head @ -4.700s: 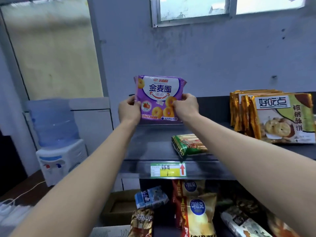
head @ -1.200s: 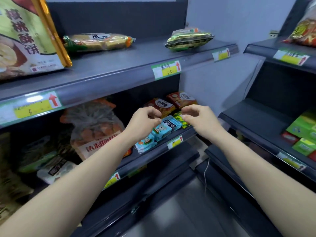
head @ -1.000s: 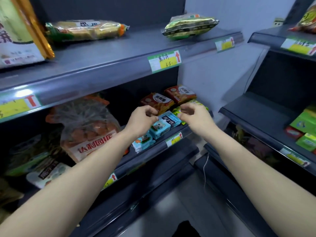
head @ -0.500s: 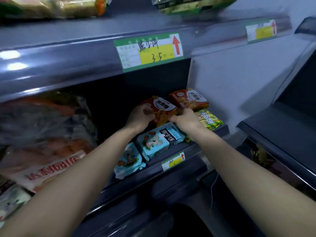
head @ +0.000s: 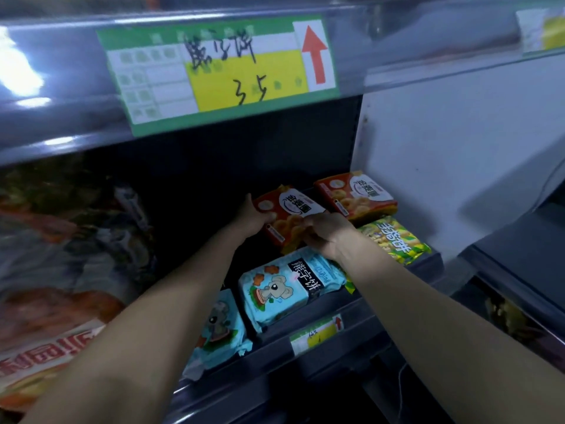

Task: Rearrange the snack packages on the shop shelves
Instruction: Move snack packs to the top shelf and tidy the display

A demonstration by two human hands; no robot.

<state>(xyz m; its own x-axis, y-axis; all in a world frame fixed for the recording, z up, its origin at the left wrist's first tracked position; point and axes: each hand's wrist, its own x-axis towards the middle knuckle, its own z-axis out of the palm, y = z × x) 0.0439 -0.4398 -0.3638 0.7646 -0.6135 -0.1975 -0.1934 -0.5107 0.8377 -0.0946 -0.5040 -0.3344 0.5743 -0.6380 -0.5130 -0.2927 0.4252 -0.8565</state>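
While only the head view is given, both hands are seen reaching into the lower shelf (head: 360,316). The red pack (head: 289,217) is held between them, tilted, toward the back of the shelf, just left of a second red pack (head: 356,195) and above the blue pack (head: 290,286). Whether it is lifted clear or rests on what lies beneath cannot be told. The left hand (head: 252,217) is curled round the pack's left edge, thumb laid on the front face. The right hand (head: 325,235) is pinched on the lower right corner, fingers bunched; the fingertips are hidden behind the wrapper. A green-yellow pack (head: 394,240) lies right of the right hand, at the shelf end. Another blue pack (head: 221,328) lies at the front, partly covered by the left forearm. A large orange bag (head: 55,301) is seen at far left, blurred. A price tag (head: 220,71) is fixed on the shelf edge above.

The red pack is judged light, with a thin, slick, crinkly wrapper; the contents are likely brittle biscuits, so squeezing the face should be avoided. Grip is best taken at the side edges or sealed ends, as is being done.
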